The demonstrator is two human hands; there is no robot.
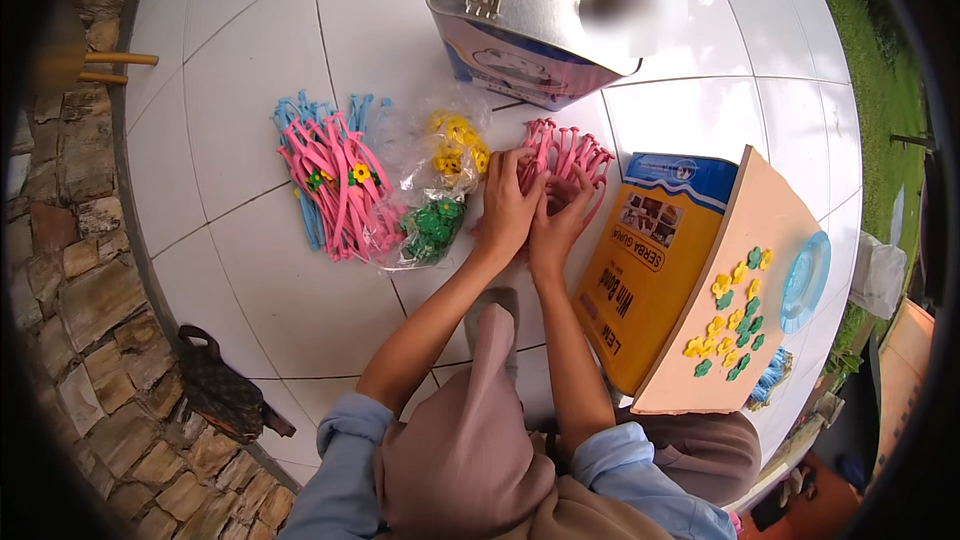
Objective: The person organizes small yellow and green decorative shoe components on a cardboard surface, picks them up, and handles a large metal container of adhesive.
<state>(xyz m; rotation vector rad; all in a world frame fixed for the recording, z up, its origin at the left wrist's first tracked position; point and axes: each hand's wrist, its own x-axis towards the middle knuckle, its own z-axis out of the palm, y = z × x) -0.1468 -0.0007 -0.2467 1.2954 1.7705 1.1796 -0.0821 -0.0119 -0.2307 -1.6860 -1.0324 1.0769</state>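
Note:
A bundle of pink straps (572,148) with flared, knob-like ends lies on the tiles in front of me. Both hands are at its near side, close together. My left hand (510,202) has its fingers closed on the straps. My right hand (558,220) curls its thumb and fingers around the near part of the same bundle; which strap it grips is partly hidden. Just left of my hands sit clear plastic bags, one with yellow flower pieces (458,148) and one with green flower pieces (432,230). Further left, pink straps (345,175) lie over blue straps (303,112), some bearing small flowers.
To the right, a peach board (690,380) with scattered yellow and green flowers leans by a yellow can (630,280). A blue dish (804,282) sits at the board's far side. A large metal tin (540,50) stands ahead. A brown bag (222,388) lies by the stone edging.

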